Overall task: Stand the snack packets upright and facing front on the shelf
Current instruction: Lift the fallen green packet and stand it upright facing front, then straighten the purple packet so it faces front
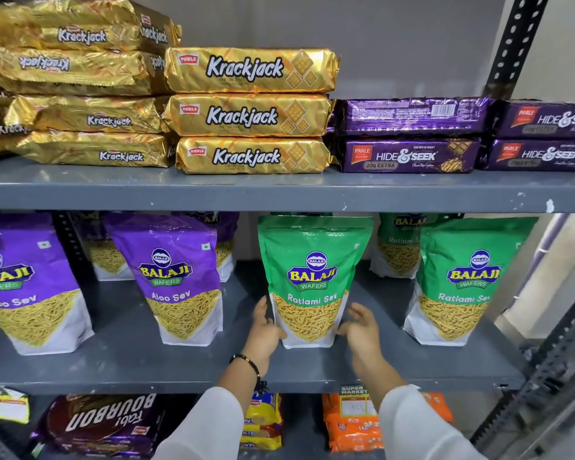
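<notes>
While standing upright and facing front mid-shelf, green Ratlami Sev packet [312,280] flanked low by left hand [266,327] and right hand [359,327], both spread apart, barely touching. Could topple backward if released unevenly or nudged.

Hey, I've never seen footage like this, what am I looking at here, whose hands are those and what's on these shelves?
This is one picture from a camera worn on a person's head, looking down at their own bare hands. The left hand and right hand flank the base of an upright green Ratlami Sev pouch on the middle shelf. The left hand touches it; neither hand grips it. Purple Aloo Sev pouches stand to its left. Above lie stacked Krackjack packs and Hide & Seek packs.
</notes>
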{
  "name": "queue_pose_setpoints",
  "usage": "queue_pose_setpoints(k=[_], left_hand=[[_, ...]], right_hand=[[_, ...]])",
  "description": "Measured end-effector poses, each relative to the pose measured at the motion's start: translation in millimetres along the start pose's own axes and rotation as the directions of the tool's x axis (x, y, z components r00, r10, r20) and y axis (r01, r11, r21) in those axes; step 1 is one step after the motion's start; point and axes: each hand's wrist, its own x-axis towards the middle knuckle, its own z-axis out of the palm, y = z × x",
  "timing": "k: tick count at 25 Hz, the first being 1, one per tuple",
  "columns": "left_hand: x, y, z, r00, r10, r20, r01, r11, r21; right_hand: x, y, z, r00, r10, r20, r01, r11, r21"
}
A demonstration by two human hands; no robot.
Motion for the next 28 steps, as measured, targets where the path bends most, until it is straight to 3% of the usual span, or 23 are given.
queue_pose_setpoints(k=[2,3,6,9,14,16,22,28], left_hand=[[-7.0,2.7,-5.4,0.998,-0.017,-0.067,0.017,1.0,-0.008],[-10.7,4.6,-11.1,0.996,-0.006,-0.086,0.004,1.0,-0.024],[-23.0,15.7,-46.7,0.993,0.049,-0.105,-0.054,0.997,-0.05],[-31.3,28.5,-108.7,0.985,0.096,-0.141,-0.115,0.985,-0.129],[-18.3,35.4,-225.8,0.93,0.102,-0.352,-0.205,0.94,-0.271],[-0.1,34.0,-248.6,0.943,0.122,-0.308,-0.193,0.959,-0.209],[42.5,32.7,-253.5,0.997,0.079,0.025,-0.075,0.99,-0.116],[42.9,27.6,-263.3,0.994,0.016,0.109,-0.018,1.0,0.017]], right_hand=[[-23.6,4.9,14.1,0.965,0.064,-0.255,-0.006,0.975,0.222],[-36.9,5.6,25.0,0.964,0.102,-0.244,-0.021,0.948,0.316],[-70.3,0.8,69.3,0.991,0.116,0.067,-0.133,0.921,0.367],[-81.5,-10.9,111.8,0.937,0.099,0.335,-0.199,0.94,0.279],[-75.7,24.0,176.3,0.933,0.092,0.349,-0.135,0.986,0.101],[-72.5,42.1,192.7,0.938,0.109,0.329,-0.13,0.991,0.042],[-64.8,65.2,218.1,0.933,0.118,0.34,-0.071,0.986,-0.148],[-64.6,61.0,221.1,0.926,0.085,0.368,0.009,0.969,-0.247]])
